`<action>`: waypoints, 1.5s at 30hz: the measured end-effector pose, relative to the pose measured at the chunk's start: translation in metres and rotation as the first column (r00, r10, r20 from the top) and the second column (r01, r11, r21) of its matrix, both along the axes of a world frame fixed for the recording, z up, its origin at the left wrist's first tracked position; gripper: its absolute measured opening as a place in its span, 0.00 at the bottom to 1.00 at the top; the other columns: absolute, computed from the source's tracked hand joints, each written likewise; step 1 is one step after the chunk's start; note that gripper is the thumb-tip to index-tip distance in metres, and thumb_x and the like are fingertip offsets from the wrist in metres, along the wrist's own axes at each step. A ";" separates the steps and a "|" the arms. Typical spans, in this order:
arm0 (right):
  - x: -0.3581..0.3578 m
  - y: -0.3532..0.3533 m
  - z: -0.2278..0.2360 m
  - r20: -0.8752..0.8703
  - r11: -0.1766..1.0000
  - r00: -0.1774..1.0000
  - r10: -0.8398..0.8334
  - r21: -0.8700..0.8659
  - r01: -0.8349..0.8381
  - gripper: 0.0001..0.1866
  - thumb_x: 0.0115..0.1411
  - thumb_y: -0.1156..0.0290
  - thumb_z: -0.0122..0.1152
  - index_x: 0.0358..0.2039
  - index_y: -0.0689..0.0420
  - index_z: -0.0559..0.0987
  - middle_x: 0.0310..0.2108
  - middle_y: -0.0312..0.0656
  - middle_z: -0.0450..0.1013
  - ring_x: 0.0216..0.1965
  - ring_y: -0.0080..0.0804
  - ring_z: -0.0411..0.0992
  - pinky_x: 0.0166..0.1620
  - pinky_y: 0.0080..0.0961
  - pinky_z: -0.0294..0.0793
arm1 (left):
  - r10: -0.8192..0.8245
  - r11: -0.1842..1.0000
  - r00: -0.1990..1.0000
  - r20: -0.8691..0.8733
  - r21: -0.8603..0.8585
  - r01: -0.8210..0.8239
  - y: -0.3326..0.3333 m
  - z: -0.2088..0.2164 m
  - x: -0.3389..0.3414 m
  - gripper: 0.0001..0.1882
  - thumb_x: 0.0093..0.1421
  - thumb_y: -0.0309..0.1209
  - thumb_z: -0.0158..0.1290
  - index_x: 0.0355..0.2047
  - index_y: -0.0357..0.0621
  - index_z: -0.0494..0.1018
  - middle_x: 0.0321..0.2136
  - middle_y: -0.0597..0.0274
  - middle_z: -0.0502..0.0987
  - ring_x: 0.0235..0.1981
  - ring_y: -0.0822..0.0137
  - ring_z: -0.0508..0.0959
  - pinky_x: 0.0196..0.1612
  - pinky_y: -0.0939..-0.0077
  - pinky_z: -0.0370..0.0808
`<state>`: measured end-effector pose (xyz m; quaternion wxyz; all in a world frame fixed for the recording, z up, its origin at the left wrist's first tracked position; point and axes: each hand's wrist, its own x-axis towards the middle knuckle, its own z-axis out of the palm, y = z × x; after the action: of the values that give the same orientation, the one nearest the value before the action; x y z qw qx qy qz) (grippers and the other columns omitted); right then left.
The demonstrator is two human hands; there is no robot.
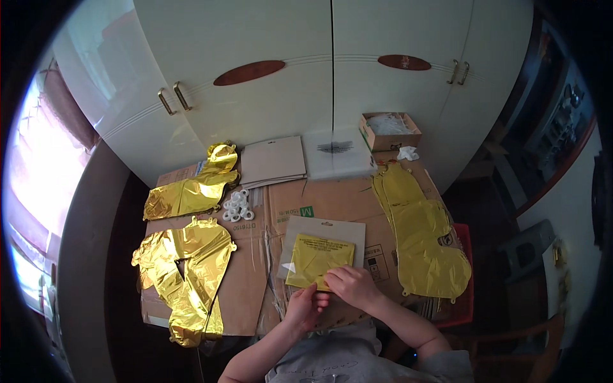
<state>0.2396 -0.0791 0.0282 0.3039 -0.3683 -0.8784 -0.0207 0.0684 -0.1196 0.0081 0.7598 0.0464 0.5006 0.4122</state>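
Observation:
A folded gold foil balloon point(321, 255) with small dark print lies on a grey backing card point(352, 235) that has a hang hole at its top. Something clear and shiny, like a plastic sleeve, shows at the card's left side. My right hand point(352, 286) is closed, its bent fingers pressed together on the lower right of the folded foil. At the lower edge, my left hand point(307, 307) has its thumb against the foil and its fingers curled in beneath. The fingertips of both hands are partly hidden.
Flat gold foil balloons point(185, 255) lie at left, more point(191, 193) behind them, others point(418, 230) at right. White rings point(237, 206), grey cards point(273, 159), a clear plastic stack point(338, 163) and an open box point(389, 138) stand farther back. Cabinet doors point(274, 102) border the cardboard-covered table.

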 end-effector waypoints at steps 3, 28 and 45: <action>0.000 0.005 0.003 0.027 0.999 0.999 -0.034 -0.015 0.034 0.04 0.48 0.70 0.59 0.25 0.51 0.74 0.25 0.33 0.70 0.30 0.27 0.74 0.29 0.26 0.77 | -0.030 0.999 1.000 -0.001 -0.012 0.030 -0.012 -0.007 -0.011 0.11 0.71 0.36 0.45 0.37 0.41 0.70 0.24 0.58 0.80 0.21 0.67 0.77 0.25 0.75 0.72; -0.011 0.003 -0.004 -0.133 0.856 0.991 0.020 -0.510 -0.085 0.15 0.60 0.64 0.62 0.45 0.57 0.77 0.44 0.43 0.73 0.47 0.44 0.72 0.49 0.37 0.74 | -0.049 0.980 0.966 -0.255 0.172 0.095 -0.055 -0.002 -0.064 0.07 0.66 0.32 0.52 0.34 0.42 0.71 0.19 0.66 0.73 0.14 0.72 0.68 0.16 0.82 0.61; -0.041 -0.015 -0.025 -0.692 0.319 0.434 -0.576 -0.680 -0.661 0.26 0.69 0.66 0.51 0.64 0.59 0.60 0.57 0.46 0.66 0.56 0.34 0.68 0.58 0.31 0.69 | 0.520 0.396 -0.112 -0.847 0.123 0.910 0.000 0.074 -0.028 0.11 0.57 0.27 0.51 0.41 0.43 0.71 0.27 0.58 0.79 0.22 0.61 0.81 0.21 0.65 0.76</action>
<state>0.1989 -0.0943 0.0029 0.4394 -0.3843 -0.4031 0.7049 0.0402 -0.1192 0.0817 0.0451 0.8069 0.5423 0.2298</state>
